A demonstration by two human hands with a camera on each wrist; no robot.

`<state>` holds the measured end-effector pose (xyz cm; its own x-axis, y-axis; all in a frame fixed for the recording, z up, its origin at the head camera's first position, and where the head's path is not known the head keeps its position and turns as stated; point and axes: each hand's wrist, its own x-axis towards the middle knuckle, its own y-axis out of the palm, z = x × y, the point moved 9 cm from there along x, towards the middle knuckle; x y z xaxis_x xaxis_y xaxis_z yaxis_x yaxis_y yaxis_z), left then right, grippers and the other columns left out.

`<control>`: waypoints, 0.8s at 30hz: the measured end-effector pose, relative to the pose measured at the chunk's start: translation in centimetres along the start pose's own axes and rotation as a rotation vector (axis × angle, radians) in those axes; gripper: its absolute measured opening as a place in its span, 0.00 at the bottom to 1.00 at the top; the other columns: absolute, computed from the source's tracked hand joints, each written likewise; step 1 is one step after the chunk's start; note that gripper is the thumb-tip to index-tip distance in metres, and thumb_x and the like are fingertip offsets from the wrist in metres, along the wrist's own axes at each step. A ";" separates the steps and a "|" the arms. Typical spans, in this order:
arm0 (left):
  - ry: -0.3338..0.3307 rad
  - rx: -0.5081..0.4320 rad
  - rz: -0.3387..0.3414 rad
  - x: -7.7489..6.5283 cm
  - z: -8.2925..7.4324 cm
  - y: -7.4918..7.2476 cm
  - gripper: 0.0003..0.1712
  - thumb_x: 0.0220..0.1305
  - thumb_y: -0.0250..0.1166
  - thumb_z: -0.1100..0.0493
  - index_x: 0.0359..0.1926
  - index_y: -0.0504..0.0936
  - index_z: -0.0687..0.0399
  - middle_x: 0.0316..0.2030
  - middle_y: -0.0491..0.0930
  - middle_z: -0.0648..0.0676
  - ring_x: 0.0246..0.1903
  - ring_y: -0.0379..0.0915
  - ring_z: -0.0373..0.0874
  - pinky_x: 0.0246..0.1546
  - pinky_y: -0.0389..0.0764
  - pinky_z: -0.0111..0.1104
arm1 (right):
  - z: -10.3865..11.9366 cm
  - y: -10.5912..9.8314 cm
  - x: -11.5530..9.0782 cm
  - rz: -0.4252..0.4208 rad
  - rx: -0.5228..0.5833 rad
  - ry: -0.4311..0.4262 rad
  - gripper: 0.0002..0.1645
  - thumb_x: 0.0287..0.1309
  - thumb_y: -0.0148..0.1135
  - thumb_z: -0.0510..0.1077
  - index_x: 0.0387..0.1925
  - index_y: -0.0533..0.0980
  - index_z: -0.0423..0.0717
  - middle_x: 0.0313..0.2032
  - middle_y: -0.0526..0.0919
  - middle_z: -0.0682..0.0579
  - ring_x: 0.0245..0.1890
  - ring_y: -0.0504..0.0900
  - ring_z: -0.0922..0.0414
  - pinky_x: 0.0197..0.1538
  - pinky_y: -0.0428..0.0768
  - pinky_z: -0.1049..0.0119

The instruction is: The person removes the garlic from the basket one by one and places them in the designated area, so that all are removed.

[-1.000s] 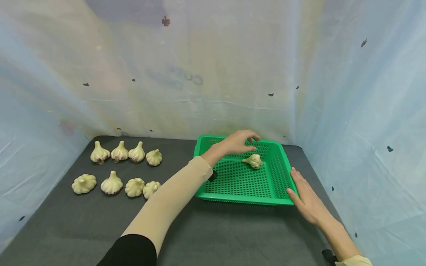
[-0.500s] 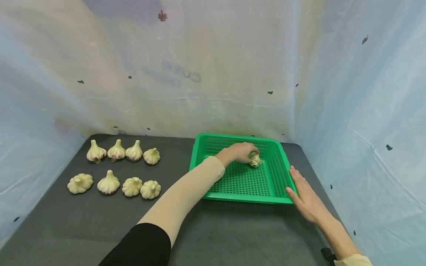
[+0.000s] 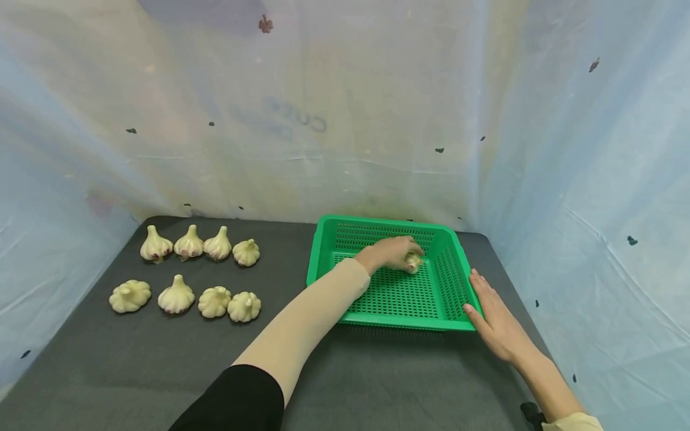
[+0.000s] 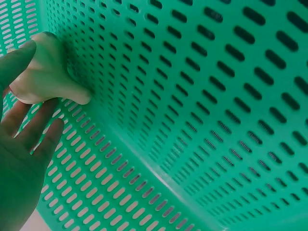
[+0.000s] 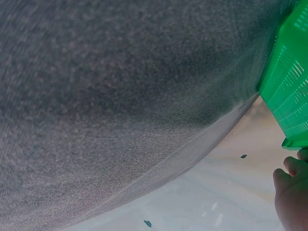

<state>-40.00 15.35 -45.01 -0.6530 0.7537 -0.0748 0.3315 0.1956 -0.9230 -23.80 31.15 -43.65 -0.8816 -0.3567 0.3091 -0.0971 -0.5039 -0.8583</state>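
Inside the green plastic basket (image 3: 399, 323), my left hand (image 3: 392, 251) grips a garlic bulb (image 3: 414, 261) close to the basket floor. The left wrist view shows the thumb over the pale bulb (image 4: 45, 72) and the fingers bent beneath it, its stem pointing toward the basket wall. My right hand (image 3: 501, 323) rests against the basket's right rim with its fingers extended. In the right wrist view only part of that hand (image 5: 293, 195) shows, beside the basket's rim (image 5: 294, 144).
Several garlic bulbs lie in two rows left of the basket, including one at the back (image 3: 188, 244) and one in front (image 3: 176, 296). A dark cloth (image 3: 135, 365) covers the table. Translucent plastic sheeting (image 3: 356, 120) hangs behind and at both sides.
My left hand has lowered from above the garlic bulb in the basket and taken hold of it. My right hand stays at the rim.
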 end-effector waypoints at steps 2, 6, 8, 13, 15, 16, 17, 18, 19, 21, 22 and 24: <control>0.000 -0.017 -0.002 -0.1 0.0 0.0 0.29 0.74 0.67 0.51 0.73 0.75 0.45 0.66 0.73 0.51 0.57 0.75 0.43 0.49 0.79 0.31 | 0.0 0.0 0.0 0.002 0.001 0.002 0.41 0.80 0.50 0.45 0.83 0.45 0.39 0.81 0.48 0.34 0.83 0.41 0.46 0.77 0.34 0.75; 0.000 -0.032 -0.007 -0.1 0.2 -0.2 0.30 0.73 0.68 0.51 0.73 0.75 0.47 0.65 0.73 0.52 0.56 0.75 0.42 0.49 0.78 0.30 | 0.0 0.0 0.2 0.007 0.004 0.007 0.41 0.80 0.49 0.46 0.83 0.45 0.39 0.81 0.48 0.35 0.82 0.42 0.43 0.78 0.34 0.73; 0.002 -0.037 -0.010 -0.1 0.2 -0.3 0.30 0.73 0.68 0.51 0.73 0.75 0.47 0.65 0.73 0.52 0.55 0.75 0.42 0.49 0.78 0.30 | 0.0 0.0 0.3 0.010 0.005 0.009 0.41 0.81 0.49 0.46 0.83 0.45 0.40 0.81 0.47 0.35 0.82 0.42 0.43 0.79 0.34 0.71; -0.003 -0.050 -0.018 -0.2 0.2 -0.7 0.30 0.74 0.67 0.49 0.73 0.74 0.47 0.66 0.72 0.52 0.54 0.75 0.42 0.48 0.78 0.31 | 0.0 -0.1 0.3 0.007 0.000 0.009 0.41 0.81 0.49 0.46 0.83 0.45 0.39 0.82 0.46 0.37 0.83 0.41 0.44 0.79 0.34 0.72; -0.012 -0.064 -0.021 -0.4 0.1 -0.9 0.31 0.74 0.67 0.49 0.74 0.73 0.48 0.68 0.70 0.53 0.55 0.74 0.43 0.48 0.78 0.31 | 0.0 -0.1 0.2 0.006 -0.002 0.005 0.41 0.81 0.49 0.46 0.83 0.45 0.38 0.82 0.46 0.37 0.83 0.40 0.45 0.78 0.33 0.74; -0.013 -0.073 -0.023 -0.5 0.0 -1.0 0.32 0.74 0.67 0.49 0.74 0.73 0.48 0.68 0.70 0.54 0.56 0.74 0.43 0.48 0.78 0.32 | 0.0 -0.1 0.1 0.005 -0.003 0.003 0.41 0.80 0.49 0.45 0.83 0.45 0.38 0.82 0.46 0.37 0.83 0.41 0.46 0.78 0.33 0.75; -0.015 -0.082 -0.025 -0.7 -0.1 -1.0 0.33 0.73 0.67 0.49 0.74 0.72 0.49 0.69 0.70 0.54 0.56 0.73 0.43 0.47 0.78 0.31 | 0.0 0.0 0.1 0.005 -0.004 0.001 0.41 0.80 0.50 0.45 0.83 0.45 0.38 0.82 0.46 0.37 0.83 0.40 0.46 0.77 0.33 0.76; -0.014 -0.092 -0.028 -0.8 -0.1 -1.1 0.34 0.73 0.68 0.49 0.75 0.71 0.50 0.69 0.70 0.54 0.56 0.73 0.43 0.47 0.78 0.31 | 0.1 0.0 0.0 0.003 -0.005 -0.002 0.41 0.80 0.50 0.45 0.83 0.46 0.38 0.81 0.47 0.36 0.83 0.40 0.47 0.77 0.33 0.76; -0.013 -0.102 -0.032 -0.9 -0.3 -1.2 0.34 0.73 0.68 0.49 0.75 0.71 0.51 0.69 0.69 0.54 0.56 0.73 0.43 0.46 0.78 0.31 | 0.0 0.0 -0.1 0.002 -0.007 -0.003 0.41 0.80 0.50 0.45 0.83 0.46 0.38 0.81 0.47 0.36 0.83 0.40 0.47 0.77 0.33 0.76; 0.001 -0.111 -0.048 -1.2 -0.5 -1.6 0.35 0.72 0.68 0.49 0.74 0.70 0.55 0.68 0.71 0.55 0.54 0.73 0.42 0.44 0.78 0.30 | 0.1 0.0 -0.2 -0.002 -0.009 -0.006 0.41 0.80 0.50 0.45 0.83 0.46 0.38 0.81 0.47 0.37 0.83 0.41 0.48 0.77 0.33 0.76; 0.006 -0.114 -0.059 -1.3 -0.7 -1.8 0.36 0.72 0.69 0.49 0.74 0.70 0.56 0.67 0.72 0.54 0.53 0.73 0.42 0.44 0.78 0.29 | 0.1 0.0 -0.2 -0.004 -0.009 -0.009 0.41 0.80 0.50 0.45 0.83 0.46 0.38 0.81 0.47 0.37 0.83 0.41 0.48 0.77 0.34 0.76; 0.010 -0.113 -0.085 -1.6 -0.9 -2.4 0.36 0.71 0.69 0.48 0.74 0.70 0.57 0.65 0.73 0.54 0.50 0.74 0.40 0.43 0.78 0.28 | 0.1 0.0 -0.2 -0.007 -0.007 -0.011 0.41 0.80 0.50 0.45 0.83 0.46 0.38 0.82 0.47 0.39 0.83 0.41 0.48 0.77 0.34 0.76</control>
<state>-39.12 14.26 -42.36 -0.6751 0.7377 0.0063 0.3501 0.3279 -0.8774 -23.58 31.13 -43.65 -0.8758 -0.3617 0.3195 -0.1065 -0.5008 -0.8590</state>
